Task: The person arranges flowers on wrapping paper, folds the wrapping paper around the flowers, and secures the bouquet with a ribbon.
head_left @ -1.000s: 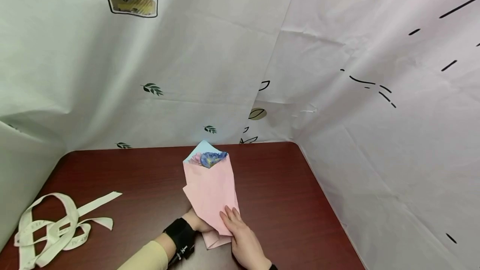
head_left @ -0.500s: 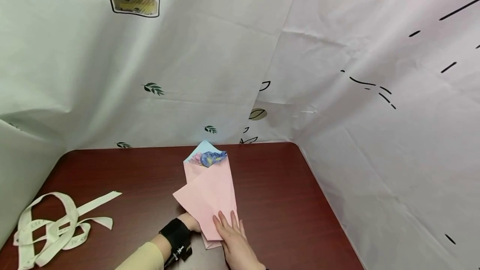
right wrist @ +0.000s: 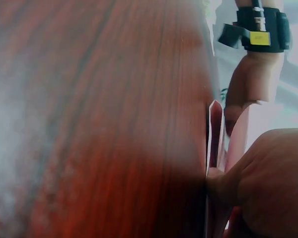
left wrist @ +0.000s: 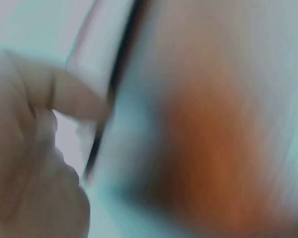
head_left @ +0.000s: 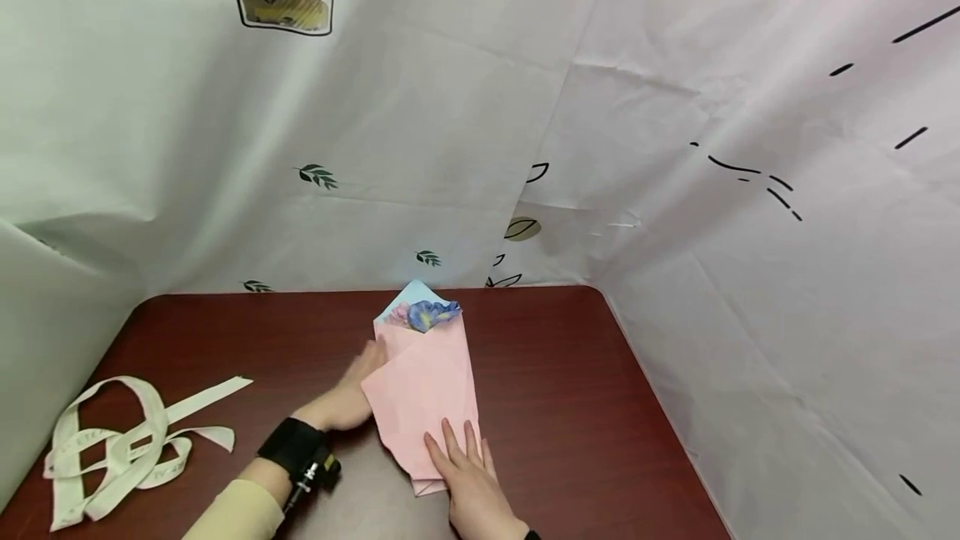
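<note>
A pink paper wrap (head_left: 427, 407) with a pale blue lining (head_left: 412, 293) lies on the table, its far end toward the wall. Artificial flowers, blue (head_left: 433, 315) and pink (head_left: 397, 317), show at its far opening. My right hand (head_left: 476, 482) rests spread on the near part of the wrap; the right wrist view shows its thumb (right wrist: 222, 186) at the folded paper's edge. On the left side, my left hand (head_left: 347, 394) reaches along the wrap with its fingers by the upper left edge, partly behind the loose flap. The left wrist view is blurred.
A tangled cream ribbon (head_left: 153, 419) with faint print lies at the left on the dark red-brown table (head_left: 555, 407). Patterned white cloth (head_left: 420, 107) hangs behind the table and along its sides.
My left hand has come out from under the wrap's lower left part and moved up its left side. The flap swung out left, then partly back. My right hand's fingers have spread.
</note>
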### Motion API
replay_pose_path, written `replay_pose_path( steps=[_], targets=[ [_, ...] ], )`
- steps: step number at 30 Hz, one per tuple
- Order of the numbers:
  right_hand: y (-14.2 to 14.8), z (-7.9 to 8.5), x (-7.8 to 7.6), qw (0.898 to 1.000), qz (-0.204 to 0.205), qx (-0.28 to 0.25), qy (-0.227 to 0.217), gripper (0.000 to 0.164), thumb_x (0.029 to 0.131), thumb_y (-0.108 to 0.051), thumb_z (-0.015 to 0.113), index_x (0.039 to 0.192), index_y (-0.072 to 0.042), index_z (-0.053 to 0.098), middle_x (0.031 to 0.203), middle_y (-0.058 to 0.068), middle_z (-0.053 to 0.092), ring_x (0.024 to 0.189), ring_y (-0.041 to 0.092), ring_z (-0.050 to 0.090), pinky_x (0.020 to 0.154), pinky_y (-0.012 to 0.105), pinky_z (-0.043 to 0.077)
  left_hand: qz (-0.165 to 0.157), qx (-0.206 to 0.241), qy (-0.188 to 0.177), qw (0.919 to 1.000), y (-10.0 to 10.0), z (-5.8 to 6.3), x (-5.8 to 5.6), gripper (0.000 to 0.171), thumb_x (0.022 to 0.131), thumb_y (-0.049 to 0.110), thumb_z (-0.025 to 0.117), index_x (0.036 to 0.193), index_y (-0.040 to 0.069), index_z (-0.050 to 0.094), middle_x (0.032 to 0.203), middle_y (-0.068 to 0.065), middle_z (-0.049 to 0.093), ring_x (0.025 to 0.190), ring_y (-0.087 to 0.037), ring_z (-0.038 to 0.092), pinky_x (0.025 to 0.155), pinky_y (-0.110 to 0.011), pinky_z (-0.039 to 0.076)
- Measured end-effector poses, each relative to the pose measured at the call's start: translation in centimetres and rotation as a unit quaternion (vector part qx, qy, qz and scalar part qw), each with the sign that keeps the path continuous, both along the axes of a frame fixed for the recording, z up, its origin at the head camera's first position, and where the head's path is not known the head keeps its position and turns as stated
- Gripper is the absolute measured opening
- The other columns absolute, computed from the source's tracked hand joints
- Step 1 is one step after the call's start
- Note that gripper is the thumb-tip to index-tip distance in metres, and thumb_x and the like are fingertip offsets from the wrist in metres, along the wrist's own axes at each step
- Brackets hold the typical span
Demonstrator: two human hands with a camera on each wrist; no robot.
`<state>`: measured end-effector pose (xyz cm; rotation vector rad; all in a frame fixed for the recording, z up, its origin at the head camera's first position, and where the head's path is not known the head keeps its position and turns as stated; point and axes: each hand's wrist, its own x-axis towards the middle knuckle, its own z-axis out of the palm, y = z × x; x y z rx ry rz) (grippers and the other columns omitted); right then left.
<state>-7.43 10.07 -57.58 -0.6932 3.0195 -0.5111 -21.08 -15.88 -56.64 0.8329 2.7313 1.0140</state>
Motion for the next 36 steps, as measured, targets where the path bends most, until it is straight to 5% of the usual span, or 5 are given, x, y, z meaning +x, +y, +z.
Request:
replay_pose_path(
  steps=[6, 11, 16, 24, 36],
  targets=[
    [-0.4, 0.4, -0.1, 1.000, -0.010, 0.007, -0.014, 0.107, 0.062, 0.018, 0.059, 0.158, -0.026, 0.039, 0.164, 0.012, 0.031, 0.149, 0.045, 0.024, 0.111, 0.068, 0.028, 0.136, 0.069, 0.079, 0.9852, -1.5, 2.1, -0.4, 0.100, 0.074, -0.015, 0.046, 0.160, -0.001, -0.003, 0.168, -0.018, -0.012, 0.153, -0.039, -0.012, 0.119, -0.064, 0.003],
    [-0.2, 0.5, -0.4, 1.000, -0.020, 0.018, -0.016, 0.100, 0.071, 0.014, 0.064, 0.160, -0.023, 0.034, 0.166, 0.011, 0.025, 0.150, 0.042, 0.024, 0.112, 0.064, 0.031, -0.026, -0.011, 0.165, 0.9858, 2.8, 2.4, 3.5, 0.087, 0.090, 0.007, 0.062, 0.161, -0.001, 0.013, 0.169, -0.017, 0.007, 0.154, -0.039, 0.009, 0.117, -0.064, 0.017],
    [0.1, 0.6, -0.5, 0.999, -0.026, 0.003, -0.020, 0.074, 0.089, -0.004, 0.069, 0.157, -0.010, 0.039, 0.167, 0.014, 0.020, 0.150, 0.041, 0.024, 0.113, 0.059, 0.033, -0.174, -0.131, 0.177, 0.9597, 5.2, 1.1, 7.3, 0.086, 0.095, 0.041, 0.067, 0.157, -0.003, 0.028, 0.164, -0.018, 0.026, 0.149, -0.038, 0.028, 0.114, -0.057, 0.031],
    [0.6, 0.3, -0.7, 0.999, -0.037, -0.008, -0.008, 0.075, 0.088, -0.013, 0.074, 0.155, -0.006, 0.041, 0.166, 0.017, 0.022, 0.150, 0.044, 0.021, 0.112, 0.059, 0.034, -0.152, -0.223, 0.283, 0.9205, 5.4, 0.2, 8.3, 0.055, 0.094, 0.013, 0.061, 0.148, 0.006, 0.051, 0.154, -0.009, 0.048, 0.140, -0.026, 0.047, 0.108, -0.051, 0.042],
    [1.3, 0.2, -1.1, 0.999, -0.026, -0.006, -0.023, 0.077, 0.091, -0.019, 0.072, 0.157, -0.004, 0.035, 0.165, 0.020, 0.023, 0.149, 0.042, 0.027, 0.114, 0.055, 0.032, -0.128, -0.253, 0.245, 0.9270, 4.0, 0.5, 9.0, 0.048, 0.098, 0.014, 0.058, 0.146, 0.013, 0.056, 0.156, -0.003, 0.046, 0.142, -0.026, 0.045, 0.102, -0.061, 0.044]
  ],
)
